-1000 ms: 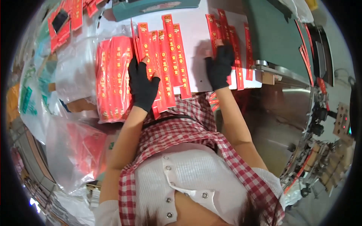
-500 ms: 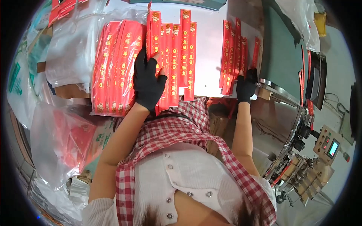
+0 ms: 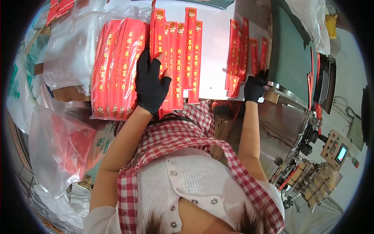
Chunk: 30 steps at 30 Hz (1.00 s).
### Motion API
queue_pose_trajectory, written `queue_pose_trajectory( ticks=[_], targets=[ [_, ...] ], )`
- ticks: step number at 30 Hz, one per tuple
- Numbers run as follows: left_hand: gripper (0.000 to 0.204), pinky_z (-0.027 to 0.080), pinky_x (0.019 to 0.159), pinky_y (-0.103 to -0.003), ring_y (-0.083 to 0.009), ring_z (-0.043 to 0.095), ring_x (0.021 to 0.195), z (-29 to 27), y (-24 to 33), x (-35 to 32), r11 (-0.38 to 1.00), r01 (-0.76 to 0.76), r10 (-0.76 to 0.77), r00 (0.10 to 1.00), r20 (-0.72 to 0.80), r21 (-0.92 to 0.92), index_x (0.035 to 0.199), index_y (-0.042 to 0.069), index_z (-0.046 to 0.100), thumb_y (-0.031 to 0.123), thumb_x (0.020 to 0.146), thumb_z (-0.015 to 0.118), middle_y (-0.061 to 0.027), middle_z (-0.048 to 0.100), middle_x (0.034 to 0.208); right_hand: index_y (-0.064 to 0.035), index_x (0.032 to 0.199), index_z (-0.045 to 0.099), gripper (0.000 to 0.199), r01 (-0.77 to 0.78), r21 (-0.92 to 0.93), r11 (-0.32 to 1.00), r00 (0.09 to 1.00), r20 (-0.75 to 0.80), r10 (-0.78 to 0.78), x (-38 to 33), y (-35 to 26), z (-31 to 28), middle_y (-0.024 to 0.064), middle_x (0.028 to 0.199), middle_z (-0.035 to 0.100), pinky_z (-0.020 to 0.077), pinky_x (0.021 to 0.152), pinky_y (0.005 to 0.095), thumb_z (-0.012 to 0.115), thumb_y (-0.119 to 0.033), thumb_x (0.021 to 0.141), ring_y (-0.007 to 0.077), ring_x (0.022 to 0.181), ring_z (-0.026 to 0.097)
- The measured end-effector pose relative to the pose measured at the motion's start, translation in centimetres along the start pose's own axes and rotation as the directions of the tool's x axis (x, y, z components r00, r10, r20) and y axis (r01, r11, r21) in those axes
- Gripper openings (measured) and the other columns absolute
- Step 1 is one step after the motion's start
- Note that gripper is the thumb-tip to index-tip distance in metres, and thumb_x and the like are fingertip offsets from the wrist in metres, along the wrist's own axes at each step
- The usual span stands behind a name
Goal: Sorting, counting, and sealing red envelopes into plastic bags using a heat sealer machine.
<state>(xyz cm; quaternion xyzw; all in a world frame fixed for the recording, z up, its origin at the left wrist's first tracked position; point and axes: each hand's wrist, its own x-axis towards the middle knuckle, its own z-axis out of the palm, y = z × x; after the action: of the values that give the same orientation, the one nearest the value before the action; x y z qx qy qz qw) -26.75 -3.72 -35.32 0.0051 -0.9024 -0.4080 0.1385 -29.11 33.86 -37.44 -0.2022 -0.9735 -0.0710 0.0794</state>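
Observation:
Both hands wear black fingerless gloves. My left hand (image 3: pixel 150 89) is closed on a long, narrow red packet (image 3: pixel 159 37) with gold print, at the left end of an uneven row. More red packets (image 3: pixel 189 50) of the same kind lie beside it, lengthwise, on the white tabletop (image 3: pixel 214 50). Touching that hand's left side is a clear plastic bag full of red packets (image 3: pixel 124 70). My right hand (image 3: pixel 255 89) is at the table's right edge, its fingers around the lower end of a red packet (image 3: pixel 263 52). Several others (image 3: pixel 234 58) lie just left of it. Its fingertips are partly hidden.
A green conveyor belt (image 3: pixel 290 58) with a metal edge runs along the right. Beyond it stand machine parts and a control box (image 3: pixel 336 150) with a lit screen. Clear plastic bags (image 3: pixel 70 54) pile up at the left, and a bag with red contents (image 3: pixel 74 144) hangs lower.
At the right, one red packet beside my right hand now leans at a different angle, and that hand has turned slightly. My left hand keeps its place on the packets. The whole view has shifted slightly.

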Motion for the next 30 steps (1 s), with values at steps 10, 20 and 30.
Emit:
queue_pose_trajectory(
  ticks=[10,20,30],
  targets=[
    [0.052,0.044,0.095,-0.046,-0.0402,0.043,0.123,0.2,0.1,0.1,0.997,-0.053,0.054,0.999,-0.004,0.059,0.126,0.011,0.054,0.008,0.076,0.068,-0.0222,0.039,0.136,-0.0054,0.121,0.060,0.033,0.372,0.393,0.841,0.924,-0.247,-0.294,-0.3,-5.8,-1.4,0.0177,0.124,0.057,0.0412,0.100,0.0415,0.060,-0.022,0.092,0.0347,0.116,0.052],
    [0.050,0.044,0.095,-0.046,-0.0404,0.043,0.123,0.2,0.4,0.0,0.998,-0.047,0.048,0.999,-0.009,0.042,0.125,0.010,0.055,0.008,0.076,0.068,-0.0225,0.039,0.136,-0.0152,0.121,0.063,0.037,0.517,0.271,0.812,0.849,-0.285,-0.445,-0.6,-4.5,-1.0,0.0160,0.131,0.052,0.0426,0.097,0.0450,0.059,-0.013,0.084,0.0376,0.116,0.050],
    [0.051,0.043,0.096,-0.047,-0.0409,0.042,0.123,0.2,0.0,-0.2,0.996,-0.062,0.064,0.997,-0.030,0.063,0.125,0.009,0.054,0.008,0.076,0.069,-0.0229,0.039,0.135,-0.0174,0.126,0.060,0.049,0.468,0.488,0.737,0.883,-0.287,-0.370,-1.6,-8.9,-4.4,0.0142,0.132,0.052,0.0402,0.101,0.0444,0.068,-0.011,0.078,0.0350,0.119,0.049]
  ],
)
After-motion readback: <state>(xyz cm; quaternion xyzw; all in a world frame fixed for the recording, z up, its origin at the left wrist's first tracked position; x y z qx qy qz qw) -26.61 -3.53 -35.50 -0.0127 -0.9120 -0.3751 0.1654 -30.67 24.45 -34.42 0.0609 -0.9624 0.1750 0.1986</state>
